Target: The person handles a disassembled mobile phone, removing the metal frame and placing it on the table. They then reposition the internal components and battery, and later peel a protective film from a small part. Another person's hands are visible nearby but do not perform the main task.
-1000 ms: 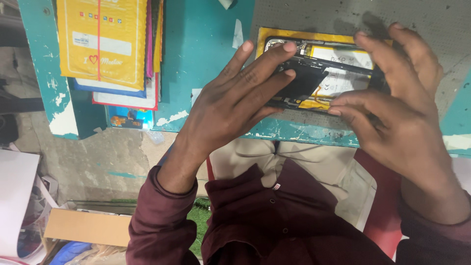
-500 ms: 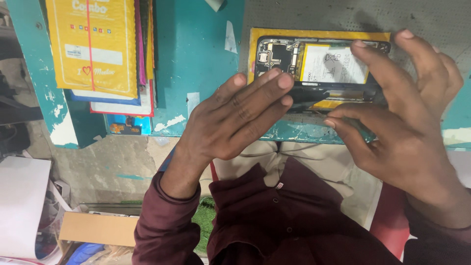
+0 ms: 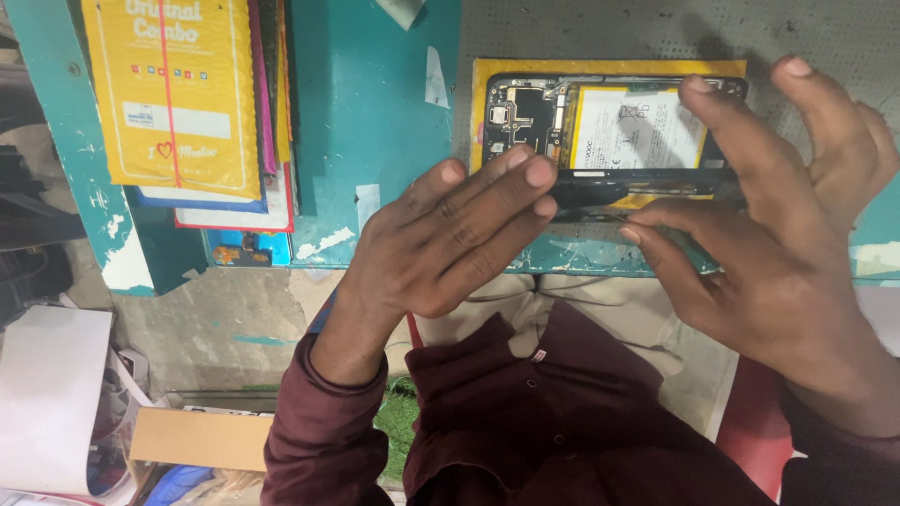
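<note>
An opened phone (image 3: 600, 126) lies on a yellow sheet (image 3: 609, 67) on the teal bench (image 3: 375, 131), its circuit board and white battery (image 3: 637, 126) exposed. My left hand (image 3: 450, 239) is at the phone's near left corner, fingers straight and together, fingertips against a dark back cover (image 3: 600, 195) at the phone's near edge. My right hand (image 3: 769, 215) spans the phone's right end: index finger on the far edge, thumb pressing the near edge by the cover, other fingers spread.
A stack of yellow padded packets and flat boxes (image 3: 178, 103) lies on the bench's left part. A grey perforated mat (image 3: 656, 28) lies under the yellow sheet. Below the bench sit a cardboard box (image 3: 202, 436) and white paper (image 3: 47, 403).
Both hands have slid off the phone toward its near edge, uncovering the board and battery. The dark cover now sits at the near edge rather than over the phone's middle.
</note>
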